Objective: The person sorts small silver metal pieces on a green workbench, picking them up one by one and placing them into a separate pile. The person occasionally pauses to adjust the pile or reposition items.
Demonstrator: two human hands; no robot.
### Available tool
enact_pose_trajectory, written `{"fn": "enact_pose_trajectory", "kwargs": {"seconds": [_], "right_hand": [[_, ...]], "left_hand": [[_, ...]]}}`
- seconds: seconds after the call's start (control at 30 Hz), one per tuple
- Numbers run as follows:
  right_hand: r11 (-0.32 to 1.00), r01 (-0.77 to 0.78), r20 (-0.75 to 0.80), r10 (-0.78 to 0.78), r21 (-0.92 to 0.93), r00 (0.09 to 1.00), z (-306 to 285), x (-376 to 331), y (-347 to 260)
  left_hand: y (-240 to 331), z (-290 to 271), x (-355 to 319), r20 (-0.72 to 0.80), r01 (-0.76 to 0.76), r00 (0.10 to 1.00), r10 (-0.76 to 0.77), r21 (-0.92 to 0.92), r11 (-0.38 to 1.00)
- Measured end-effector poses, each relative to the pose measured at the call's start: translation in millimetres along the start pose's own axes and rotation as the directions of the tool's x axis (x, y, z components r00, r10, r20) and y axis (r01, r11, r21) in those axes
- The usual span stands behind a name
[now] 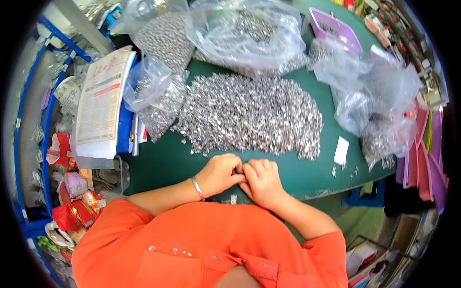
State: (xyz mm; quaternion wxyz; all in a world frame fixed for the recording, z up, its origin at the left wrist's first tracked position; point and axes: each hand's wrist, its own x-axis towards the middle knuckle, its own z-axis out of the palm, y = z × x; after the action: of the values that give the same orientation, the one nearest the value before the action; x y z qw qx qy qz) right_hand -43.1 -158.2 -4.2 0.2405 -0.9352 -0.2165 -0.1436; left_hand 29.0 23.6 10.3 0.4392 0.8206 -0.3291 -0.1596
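A wide heap of small silvery metal parts (pixel 249 115) covers the middle of the green table (pixel 153 168). Just in front of the heap, close to the table's near edge, my two hands meet. My left hand (pixel 221 174), with a silver bangle (pixel 197 188) at its wrist, has its fingers curled and the thumb and fingertips pressed together. Against it my right hand (pixel 263 180) is closed too, its fingers bent toward the left fingertips. Whatever the fingertips pinch is hidden or too small to name.
Clear plastic bags of metal parts (pixel 165 38), (pixel 161 105) and a large open bag (pixel 245 36) stand behind and left of the heap. At the right are another bag (pixel 384 137) and a white paper slip (pixel 341 150). A purple basket (pixel 335 30) sits at the back; printed papers (pixel 103 101) lean left.
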Motion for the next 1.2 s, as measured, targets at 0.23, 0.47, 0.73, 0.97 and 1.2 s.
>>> {"fn": "enact_pose_trajectory", "kwargs": {"seconds": [0.23, 0.47, 0.73, 0.97, 1.2], "right_hand": [[0.989, 0.130, -0.049, -0.134, -0.069, 0.990, -3.8, -0.1, 6.5], [0.974, 0.155, 0.046, -0.149, -0.168, 0.988, -7.9, 13.5, 5.5], [0.996, 0.082, 0.075, -0.085, 0.038, 0.994, -8.0, 16.0, 12.3], [0.804, -0.437, 0.192, 0.392, 0.403, 0.900, -72.0, 102.5, 24.3], [0.777, -0.311, -0.313, 0.535, 0.547, 0.785, -84.7, 278.9, 132.5]], "left_hand": [[-8.5, -12.9, -6.9, 0.186, 0.266, 0.957, -0.223, -0.259, 0.929], [-8.9, -11.2, -2.9, 0.216, 0.245, 0.958, -0.187, -0.286, 0.926], [-18.7, -11.3, -13.9, 0.157, 0.225, 0.971, -0.182, -0.326, 0.918], [-22.7, -16.0, -27.4, 0.142, 0.270, 0.962, -0.233, -0.370, 0.889], [-12.4, -16.0, -28.4, 0.185, 0.269, 0.959, -0.215, -0.357, 0.895]]}}
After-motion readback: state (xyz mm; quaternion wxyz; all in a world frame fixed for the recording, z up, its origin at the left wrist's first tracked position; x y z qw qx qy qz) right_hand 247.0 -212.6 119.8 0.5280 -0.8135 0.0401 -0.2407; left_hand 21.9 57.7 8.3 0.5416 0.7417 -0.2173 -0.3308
